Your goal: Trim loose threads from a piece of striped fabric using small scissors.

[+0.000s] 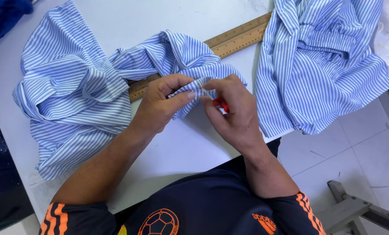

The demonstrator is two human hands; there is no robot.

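Both hands pinch one fold of the blue-and-white striped cotton garment (194, 65) at the middle of the white tabletop (168, 152): the left hand (161, 104) grips it between thumb and fingers, while the right hand (231, 111) also clasps a small red tool (220, 104). Holding the fold taut between both pinches should steady the work. A wooden ruler (238, 37) lies beyond, partly under the cloth; a second striped piece (325, 65) sits far right.

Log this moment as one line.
left hand: pinches striped cloth | right hand: pinches cloth, holds red tool | ruler underneath
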